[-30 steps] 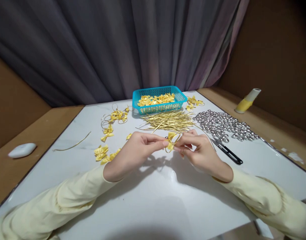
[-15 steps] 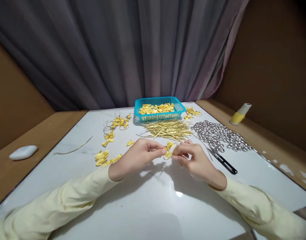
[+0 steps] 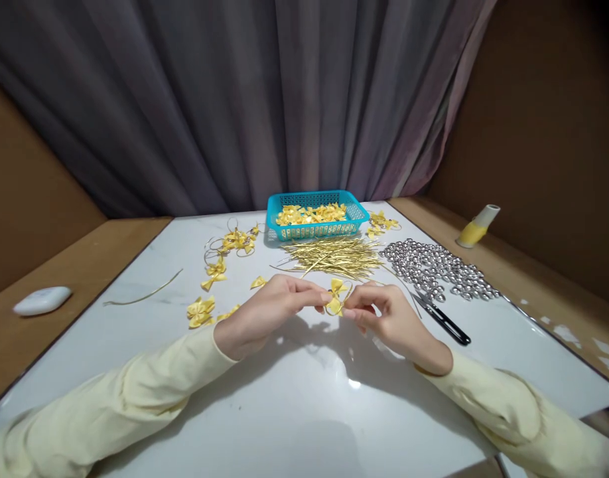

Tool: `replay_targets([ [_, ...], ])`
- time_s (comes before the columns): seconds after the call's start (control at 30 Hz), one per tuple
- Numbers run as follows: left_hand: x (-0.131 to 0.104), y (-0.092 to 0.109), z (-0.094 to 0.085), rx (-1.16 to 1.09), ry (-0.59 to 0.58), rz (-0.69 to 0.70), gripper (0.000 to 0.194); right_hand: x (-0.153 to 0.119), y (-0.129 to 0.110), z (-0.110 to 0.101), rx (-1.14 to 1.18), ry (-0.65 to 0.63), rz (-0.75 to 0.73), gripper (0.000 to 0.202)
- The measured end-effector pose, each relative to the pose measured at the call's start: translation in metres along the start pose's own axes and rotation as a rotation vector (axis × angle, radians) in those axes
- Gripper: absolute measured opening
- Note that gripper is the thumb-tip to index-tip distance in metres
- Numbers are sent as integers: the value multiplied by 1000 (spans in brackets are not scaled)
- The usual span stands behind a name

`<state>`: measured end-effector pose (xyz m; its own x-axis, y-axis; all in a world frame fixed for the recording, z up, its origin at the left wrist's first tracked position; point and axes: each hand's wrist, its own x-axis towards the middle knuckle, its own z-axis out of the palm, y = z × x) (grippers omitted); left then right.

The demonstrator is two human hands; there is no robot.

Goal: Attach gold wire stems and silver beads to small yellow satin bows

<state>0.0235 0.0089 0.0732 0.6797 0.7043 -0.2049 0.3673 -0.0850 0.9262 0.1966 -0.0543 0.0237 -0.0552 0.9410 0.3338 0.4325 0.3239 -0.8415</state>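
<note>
A small yellow ribbon bow with a looped gold tie is held above the white table between my two hands. My left hand pinches the bow's left side between thumb and fingertips. On the other side, my right hand is closed with thumb and forefinger at the thin gold tie, its remaining fingers curled in. Just beyond the hands lies a pile of gold twist ties. Several loose yellow bows rest left of my left hand.
Behind the ties stands a blue basket of yellow bows. Silver beads spread at right, near black-handled scissors. Tied bows lie at back left, a single tie farther left. A white case and a yellow-white cone flank the table.
The bow has turned slightly and shows more of its front between my fingers. Both hands stay in nearly the same place, with the right fingers drawn in a little.
</note>
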Motion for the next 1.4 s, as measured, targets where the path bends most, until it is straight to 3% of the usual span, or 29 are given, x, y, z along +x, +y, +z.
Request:
replay_targets([
  [0.63, 2, -1, -2, 41, 22, -20, 29, 0, 1, -4, 79, -15, 47, 17],
  [1.4, 0, -2, 6, 0, 69, -80, 19, 0, 1, -2, 133, -14, 113, 17],
])
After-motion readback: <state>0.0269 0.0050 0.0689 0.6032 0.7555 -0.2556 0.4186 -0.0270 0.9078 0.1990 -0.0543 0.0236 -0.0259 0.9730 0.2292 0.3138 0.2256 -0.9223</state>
